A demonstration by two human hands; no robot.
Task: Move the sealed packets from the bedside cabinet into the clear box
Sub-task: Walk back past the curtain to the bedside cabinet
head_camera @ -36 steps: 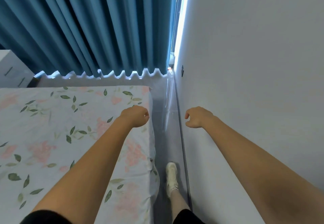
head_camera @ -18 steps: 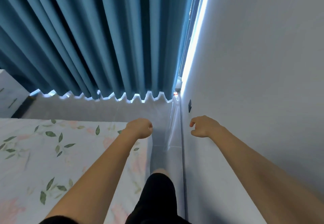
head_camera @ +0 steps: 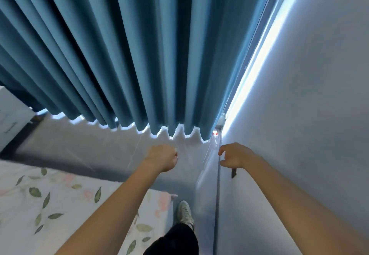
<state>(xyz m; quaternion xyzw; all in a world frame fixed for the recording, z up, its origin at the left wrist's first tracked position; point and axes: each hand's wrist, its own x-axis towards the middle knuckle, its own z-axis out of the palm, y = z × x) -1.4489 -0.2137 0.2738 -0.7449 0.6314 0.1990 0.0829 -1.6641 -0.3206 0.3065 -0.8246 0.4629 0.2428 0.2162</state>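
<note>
- Both arms reached out ahead: the left hand (head_camera: 162,158) was curled into a fist, gripping nothing; the right hand (head_camera: 234,156) hung loosely curled, also empty.
- No sealed packets or clear box anywhere in shot.
- A white cabinet (head_camera: 12,119) peeked in at the far left, beyond the bed (head_camera: 40,204); possibly the bedside cabinet, I couldn't tell.
- Judged step: walking the gap between bed and wall (head_camera: 309,135), toward the curtain (head_camera: 139,55).
- Next call: find cabinet and packets, then open a hand to pick up.
</note>
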